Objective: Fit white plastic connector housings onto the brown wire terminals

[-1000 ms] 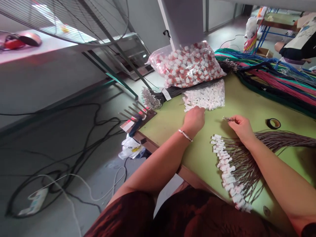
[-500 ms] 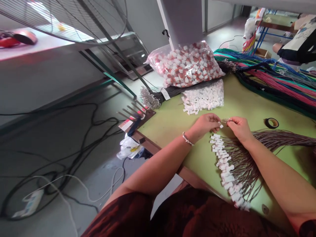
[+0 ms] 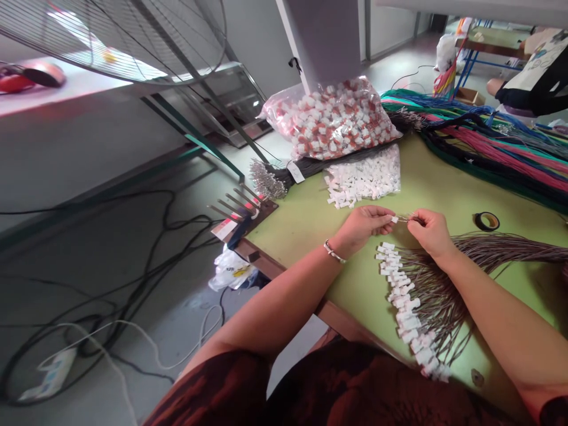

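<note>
A small white connector housing [image 3: 394, 219] is pinched in the fingertips of my left hand [image 3: 366, 226]. My right hand [image 3: 429, 232] is closed on thin wires [image 3: 410, 218], whose bare metal ends point left at the housing. The two hands face each other just above the green table. Whether a wire tip sits inside the housing is too small to tell. Below them a slanting row of white connectors [image 3: 406, 307] lies on the tabletop, fitted to a fan of brown wires [image 3: 444, 290] that runs off to the right under my right forearm.
Behind my hands lie an open bag of white connectors [image 3: 364, 177] and a big bag of red-and-white parts [image 3: 337, 118]. A tape roll [image 3: 487, 221] rests to the right, coloured wire bundles [image 3: 501, 136] beyond. Upright metal pegs [image 3: 235, 204] stand at the left corner. Another person [image 3: 532, 77] sits far right.
The white housing in my left fingers has turned and risen slightly, and now lines up with the wire ends. My right hand stays nearly in place. The whole view has shifted a little.
</note>
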A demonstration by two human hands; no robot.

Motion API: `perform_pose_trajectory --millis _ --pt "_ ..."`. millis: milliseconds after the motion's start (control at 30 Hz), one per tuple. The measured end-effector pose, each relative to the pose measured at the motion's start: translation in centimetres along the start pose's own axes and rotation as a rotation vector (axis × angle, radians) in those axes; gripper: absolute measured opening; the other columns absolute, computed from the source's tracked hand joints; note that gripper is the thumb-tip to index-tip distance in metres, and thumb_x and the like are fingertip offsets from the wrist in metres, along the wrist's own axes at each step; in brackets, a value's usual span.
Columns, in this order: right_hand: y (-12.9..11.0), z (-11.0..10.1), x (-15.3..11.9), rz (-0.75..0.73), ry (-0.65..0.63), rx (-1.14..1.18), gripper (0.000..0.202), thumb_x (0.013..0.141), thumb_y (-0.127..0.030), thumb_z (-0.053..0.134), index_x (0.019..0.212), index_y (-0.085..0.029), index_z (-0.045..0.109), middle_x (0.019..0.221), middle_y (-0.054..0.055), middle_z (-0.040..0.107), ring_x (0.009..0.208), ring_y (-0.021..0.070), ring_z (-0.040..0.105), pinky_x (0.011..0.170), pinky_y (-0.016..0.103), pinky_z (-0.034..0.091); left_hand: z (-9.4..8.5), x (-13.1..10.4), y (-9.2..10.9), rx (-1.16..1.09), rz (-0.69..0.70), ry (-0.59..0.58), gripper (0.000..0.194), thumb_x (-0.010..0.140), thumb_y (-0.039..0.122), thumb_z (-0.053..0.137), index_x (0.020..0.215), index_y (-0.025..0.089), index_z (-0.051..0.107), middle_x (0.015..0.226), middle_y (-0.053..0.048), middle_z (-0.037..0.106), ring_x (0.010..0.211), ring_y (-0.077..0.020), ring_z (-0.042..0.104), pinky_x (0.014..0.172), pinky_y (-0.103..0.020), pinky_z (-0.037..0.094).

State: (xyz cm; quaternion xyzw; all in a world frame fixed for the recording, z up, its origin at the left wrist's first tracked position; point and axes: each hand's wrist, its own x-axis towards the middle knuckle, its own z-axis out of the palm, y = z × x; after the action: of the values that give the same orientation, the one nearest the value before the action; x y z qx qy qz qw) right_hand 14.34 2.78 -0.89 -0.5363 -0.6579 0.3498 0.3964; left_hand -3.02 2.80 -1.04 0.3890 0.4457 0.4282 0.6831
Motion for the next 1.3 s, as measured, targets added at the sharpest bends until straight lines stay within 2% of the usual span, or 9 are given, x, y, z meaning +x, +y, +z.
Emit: perform_pose_trajectory --millis 200,333,500,600,733,900,1133,1300 --pt "-0.2 0.0 0.0 0.009 0.026 -0.013 0.013 0.061 -0.026 0.048 0.050 -0.018 0.046 0.047 -0.006 0.031 0.048 0.0078 0.028 0.045 0.022 0.022 0.0 0.0 0.0 -0.010 0.023 -0.036 0.011 0.074 0.012 0.065 0.084 0.008 0.065 0.065 -0.002 0.067 0.052 -0.0048 0.059 0.055 -0.016 0.048" --pt "-0.1 0.1 0.0 0.010 0.015 -0.024 0.014 0.061 -0.027 0.048 0.051 -0.018 0.047 0.046 -0.005 0.033 0.047 0.0078 0.028 0.045 0.023 0.022 0.2 0.0 0.0 0.079 0.042 -0.030 0.013 0.072 0.016 0.068 0.083 0.009 0.066 0.063 -0.002 0.067 0.051 -0.0046 0.057 0.051 -0.015 0.048" --pt "0.2 0.2 0.0 -0.013 -0.030 -0.055 0.013 0.062 -0.027 0.049 0.052 -0.018 0.048 0.047 -0.005 0.037 0.047 0.0078 0.030 0.045 0.022 0.024 1.3 -0.2 -0.6 0.217 0.125 0.054 0.012 0.069 0.011 0.069 0.080 0.011 0.064 0.053 0.002 0.062 0.048 -0.0060 0.057 0.052 -0.017 0.050" --pt "0.2 0.0 0.0 -0.022 -0.067 -0.013 0.015 0.063 -0.028 0.049 0.052 -0.017 0.049 0.047 -0.004 0.038 0.048 0.0082 0.032 0.045 0.022 0.025 1.9 -0.4 -0.7 0.184 0.114 0.032 0.010 0.070 0.009 0.067 0.079 0.010 0.063 0.056 0.001 0.063 0.049 -0.0058 0.058 0.055 -0.019 0.051" --pt "0.4 -0.2 0.0 0.024 0.002 0.029 0.014 0.064 -0.029 0.051 0.060 -0.016 0.056 0.050 -0.004 0.044 0.049 0.0088 0.036 0.046 0.022 0.029 2.0 -0.4 -0.6 0.164 0.105 0.024 0.010 0.070 0.007 0.065 0.079 0.009 0.061 0.057 0.001 0.063 0.049 -0.0059 0.058 0.057 -0.021 0.051" --pt "0.7 0.0 0.0 -0.006 0.033 -0.064 0.011 0.063 -0.025 0.053 0.063 -0.016 0.058 0.050 -0.004 0.046 0.047 0.0083 0.037 0.047 0.022 0.030 1.7 -0.1 -0.9 0.177 0.133 0.061 0.013 0.069 0.005 0.065 0.080 0.011 0.061 0.060 0.002 0.064 0.054 -0.0061 0.061 0.061 -0.020 0.052" --pt "0.7 0.3 -0.4 -0.072 0.028 -0.155 0.010 0.066 -0.025 0.052 0.065 -0.017 0.056 0.051 -0.003 0.050 0.047 0.0089 0.040 0.049 0.022 0.033 1.8 0.1 -1.2 0.163 0.136 0.067 0.009 0.068 0.006 0.067 0.074 0.010 0.060 0.053 0.002 0.061 0.047 -0.0049 0.057 0.051 -0.016 0.049" --pt "0.7 0.6 -0.4 -0.124 0.034 -0.243 0.008 0.065 -0.025 0.052 0.063 -0.017 0.055 0.051 -0.002 0.052 0.048 0.0097 0.042 0.051 0.023 0.034 1.9 0.3 -1.3 0.163 0.107 0.052 0.014 0.066 0.009 0.072 0.069 0.009 0.058 0.050 0.002 0.060 0.045 -0.0056 0.057 0.048 -0.016 0.048"
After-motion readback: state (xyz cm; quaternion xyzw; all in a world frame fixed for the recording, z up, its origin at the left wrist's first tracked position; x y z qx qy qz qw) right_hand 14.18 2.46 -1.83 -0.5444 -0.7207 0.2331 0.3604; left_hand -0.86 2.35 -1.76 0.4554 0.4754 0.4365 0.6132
